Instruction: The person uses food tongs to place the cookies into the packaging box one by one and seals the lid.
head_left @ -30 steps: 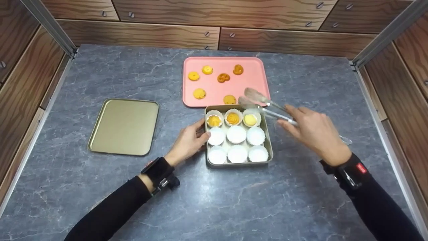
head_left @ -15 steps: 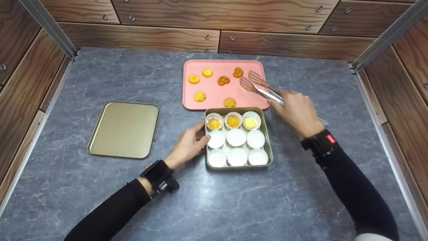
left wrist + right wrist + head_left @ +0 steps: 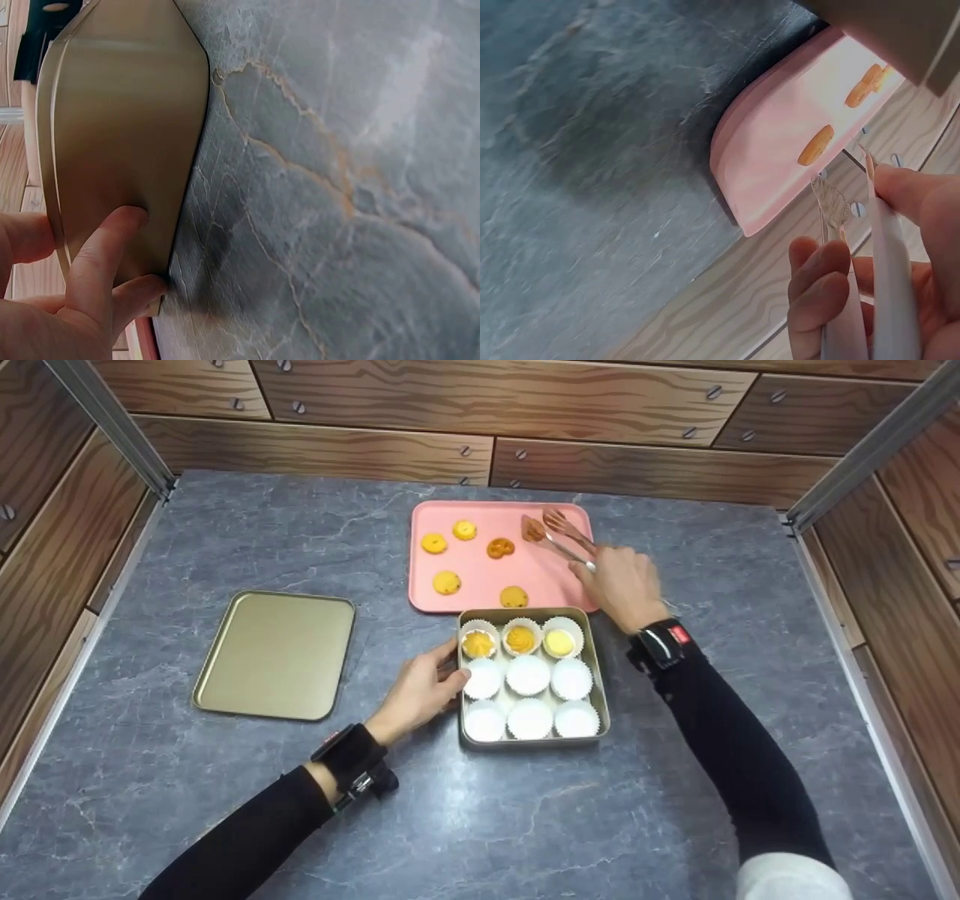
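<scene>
My left hand (image 3: 416, 690) holds the left wall of a gold square tin (image 3: 530, 742), thumb at the rim and fingers on the outer side (image 3: 127, 135). Paper cups fill the tin. The back row holds a star-shaped cookie (image 3: 478, 644), a swirled cookie (image 3: 520, 640) and a plain yellow cookie (image 3: 559, 643); the white cups in front hold nothing. My right hand (image 3: 621, 585) grips metal tongs (image 3: 571, 553) with slotted brown heads. The tongs' parted heads reach over the pink tray (image 3: 555, 592), and the left one overlaps a pretzel cookie (image 3: 533, 531).
The tray also carries another pretzel cookie (image 3: 500, 547), two yellow ring-like cookies (image 3: 434, 543) and two round dotted cookies (image 3: 446, 583). A flat gold lid (image 3: 275, 652) lies at the left of the grey marbled table (image 3: 450, 825). Wood-patterned panels (image 3: 322, 450) enclose the table.
My right hand has carried the tongs leftward and away from me, from above the tin's back right corner to the pretzel cookie on the tray. My left hand keeps its hold on the tin.
</scene>
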The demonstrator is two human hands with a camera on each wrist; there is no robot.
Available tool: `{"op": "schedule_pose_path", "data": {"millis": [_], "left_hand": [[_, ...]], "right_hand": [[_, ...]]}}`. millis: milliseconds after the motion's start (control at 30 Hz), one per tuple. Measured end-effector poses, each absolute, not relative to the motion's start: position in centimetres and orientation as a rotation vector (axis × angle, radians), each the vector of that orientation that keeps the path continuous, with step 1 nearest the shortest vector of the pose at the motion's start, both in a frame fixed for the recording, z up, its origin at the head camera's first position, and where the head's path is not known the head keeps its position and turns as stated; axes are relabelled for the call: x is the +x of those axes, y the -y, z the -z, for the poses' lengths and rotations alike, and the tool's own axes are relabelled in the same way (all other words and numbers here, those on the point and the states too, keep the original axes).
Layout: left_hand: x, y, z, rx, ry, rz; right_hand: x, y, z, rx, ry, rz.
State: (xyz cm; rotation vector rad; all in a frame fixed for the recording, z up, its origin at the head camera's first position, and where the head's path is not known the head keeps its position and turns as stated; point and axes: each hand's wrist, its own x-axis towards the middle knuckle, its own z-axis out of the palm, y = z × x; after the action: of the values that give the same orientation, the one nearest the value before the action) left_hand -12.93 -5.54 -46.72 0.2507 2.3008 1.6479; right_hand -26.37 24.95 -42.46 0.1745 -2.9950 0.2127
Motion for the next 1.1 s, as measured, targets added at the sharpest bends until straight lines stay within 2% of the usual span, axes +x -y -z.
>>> {"op": "schedule_pose_path", "data": {"millis": [1100], "left_hand": [[-13.0, 5.5, 46.9, 0.255, -2.319, -1.647]], "right_hand": [[-27.6, -26.1, 43.6, 0.085, 3.004, -0.195]]}}
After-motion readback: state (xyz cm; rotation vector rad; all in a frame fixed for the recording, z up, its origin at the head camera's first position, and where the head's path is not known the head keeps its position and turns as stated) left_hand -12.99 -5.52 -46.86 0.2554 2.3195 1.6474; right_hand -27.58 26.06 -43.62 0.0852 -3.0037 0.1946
